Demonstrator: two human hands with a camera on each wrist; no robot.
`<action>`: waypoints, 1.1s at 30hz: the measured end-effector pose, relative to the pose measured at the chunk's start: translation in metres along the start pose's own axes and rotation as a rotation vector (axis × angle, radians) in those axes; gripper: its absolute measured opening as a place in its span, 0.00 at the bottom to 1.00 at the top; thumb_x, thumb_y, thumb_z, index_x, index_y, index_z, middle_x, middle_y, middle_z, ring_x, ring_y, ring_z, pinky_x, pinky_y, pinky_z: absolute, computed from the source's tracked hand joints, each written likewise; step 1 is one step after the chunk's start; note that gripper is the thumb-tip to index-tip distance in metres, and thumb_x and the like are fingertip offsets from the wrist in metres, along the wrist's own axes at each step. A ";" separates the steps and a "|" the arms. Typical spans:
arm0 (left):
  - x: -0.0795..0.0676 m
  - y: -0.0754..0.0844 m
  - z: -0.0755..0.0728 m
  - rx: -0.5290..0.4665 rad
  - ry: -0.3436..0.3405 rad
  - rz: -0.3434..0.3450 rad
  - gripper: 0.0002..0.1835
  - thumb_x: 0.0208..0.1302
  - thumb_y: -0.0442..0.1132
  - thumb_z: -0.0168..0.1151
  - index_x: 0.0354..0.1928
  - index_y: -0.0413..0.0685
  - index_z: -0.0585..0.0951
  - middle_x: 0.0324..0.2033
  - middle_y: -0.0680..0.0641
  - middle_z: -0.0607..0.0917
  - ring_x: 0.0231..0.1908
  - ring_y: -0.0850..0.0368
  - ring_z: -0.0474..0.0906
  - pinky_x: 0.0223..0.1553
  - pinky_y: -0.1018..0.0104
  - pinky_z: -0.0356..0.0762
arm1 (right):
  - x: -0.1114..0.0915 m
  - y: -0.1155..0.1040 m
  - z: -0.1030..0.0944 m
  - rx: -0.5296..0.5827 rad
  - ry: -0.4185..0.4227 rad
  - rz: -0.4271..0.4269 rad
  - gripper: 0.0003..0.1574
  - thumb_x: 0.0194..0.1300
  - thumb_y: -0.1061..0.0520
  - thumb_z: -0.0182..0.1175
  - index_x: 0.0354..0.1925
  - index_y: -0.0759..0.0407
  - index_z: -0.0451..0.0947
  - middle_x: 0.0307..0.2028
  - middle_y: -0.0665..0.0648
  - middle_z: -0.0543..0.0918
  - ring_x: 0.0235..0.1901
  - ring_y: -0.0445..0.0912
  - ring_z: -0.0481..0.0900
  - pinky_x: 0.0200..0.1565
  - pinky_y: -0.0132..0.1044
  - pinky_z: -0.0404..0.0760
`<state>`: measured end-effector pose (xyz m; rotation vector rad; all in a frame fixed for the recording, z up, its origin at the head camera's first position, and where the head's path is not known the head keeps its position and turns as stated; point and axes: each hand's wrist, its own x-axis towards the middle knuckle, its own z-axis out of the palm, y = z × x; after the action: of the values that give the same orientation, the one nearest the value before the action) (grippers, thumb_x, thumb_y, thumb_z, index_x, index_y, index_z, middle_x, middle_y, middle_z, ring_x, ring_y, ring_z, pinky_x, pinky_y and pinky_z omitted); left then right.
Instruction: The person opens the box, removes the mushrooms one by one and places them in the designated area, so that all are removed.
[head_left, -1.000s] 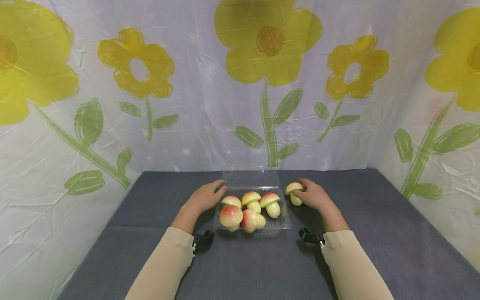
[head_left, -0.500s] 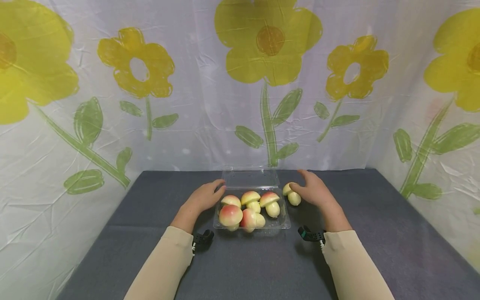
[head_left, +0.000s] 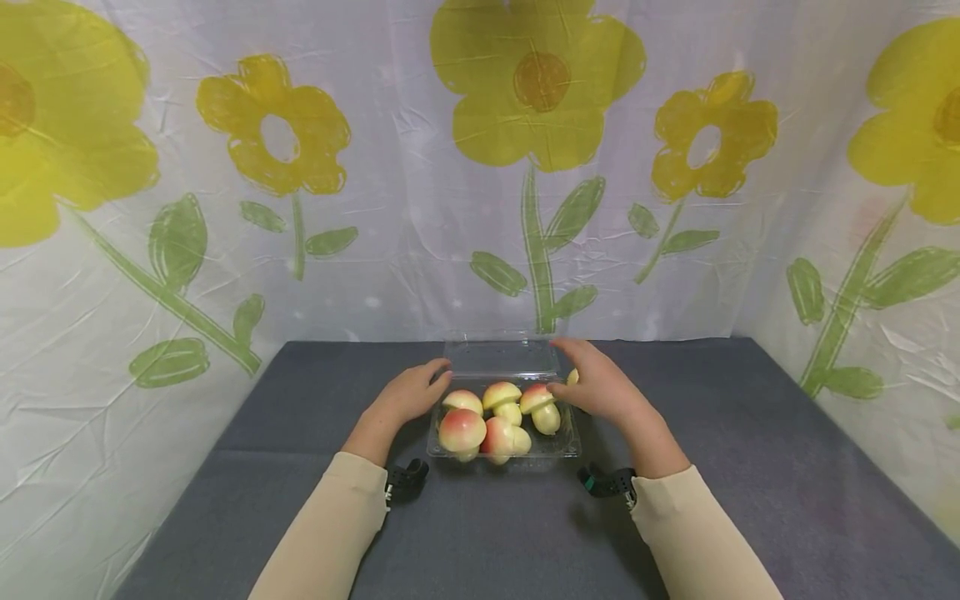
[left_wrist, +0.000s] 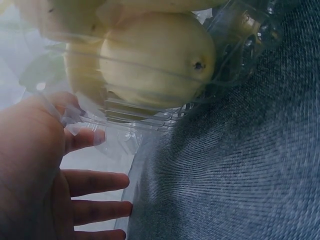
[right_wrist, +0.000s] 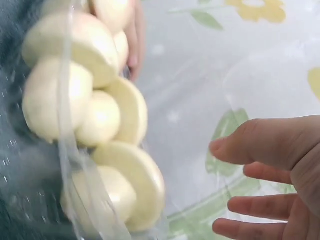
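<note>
A clear plastic clamshell box holds several toy mushrooms with cream stems and red-yellow caps. My left hand is at the box's left side. In the left wrist view its thumb and forefinger lie at the clear rim, the other fingers extended. My right hand, fingers spread and holding nothing, hovers by the box's right edge, its thumb in front of the rightmost mushroom inside. Behind this hand, a loose mushroom on the table is mostly hidden.
The box's transparent lid is raised open toward the back. A dark grey cloth covers the table. White curtains printed with yellow flowers hang behind and at both sides.
My right hand has let go of the loose mushroom beside the box, then moved left toward the box's right edge, now covering most of that mushroom. My left hand has stayed in place.
</note>
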<state>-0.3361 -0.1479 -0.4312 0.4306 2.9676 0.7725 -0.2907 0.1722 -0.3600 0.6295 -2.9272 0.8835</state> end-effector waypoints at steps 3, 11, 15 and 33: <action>0.000 0.001 -0.001 0.001 -0.001 -0.004 0.29 0.83 0.53 0.46 0.77 0.48 0.67 0.71 0.40 0.72 0.70 0.38 0.67 0.69 0.37 0.66 | -0.001 -0.009 0.005 -0.022 -0.029 -0.007 0.43 0.69 0.55 0.67 0.76 0.61 0.63 0.72 0.69 0.65 0.61 0.64 0.74 0.54 0.59 0.79; 0.000 0.001 0.000 -0.007 -0.003 -0.009 0.29 0.83 0.54 0.46 0.77 0.49 0.67 0.71 0.40 0.72 0.70 0.38 0.67 0.69 0.37 0.66 | -0.002 -0.022 0.021 -0.124 -0.082 0.016 0.40 0.65 0.58 0.68 0.73 0.61 0.69 0.66 0.69 0.71 0.43 0.54 0.79 0.33 0.45 0.77; 0.000 0.000 0.001 -0.006 -0.008 -0.014 0.29 0.83 0.54 0.45 0.77 0.49 0.67 0.71 0.40 0.72 0.70 0.37 0.68 0.68 0.36 0.67 | -0.002 -0.023 0.032 -0.217 -0.070 -0.012 0.36 0.62 0.59 0.70 0.67 0.62 0.75 0.58 0.68 0.76 0.28 0.48 0.73 0.24 0.39 0.70; 0.001 0.000 -0.001 -0.010 -0.011 -0.003 0.29 0.82 0.54 0.46 0.77 0.50 0.67 0.71 0.40 0.72 0.70 0.38 0.67 0.69 0.36 0.66 | 0.007 -0.012 0.062 -0.414 0.091 -0.065 0.21 0.56 0.61 0.73 0.50 0.64 0.85 0.41 0.62 0.77 0.36 0.56 0.76 0.39 0.49 0.81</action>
<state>-0.3368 -0.1476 -0.4304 0.4283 2.9527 0.7819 -0.2867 0.1275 -0.4054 0.6274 -2.8551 0.2732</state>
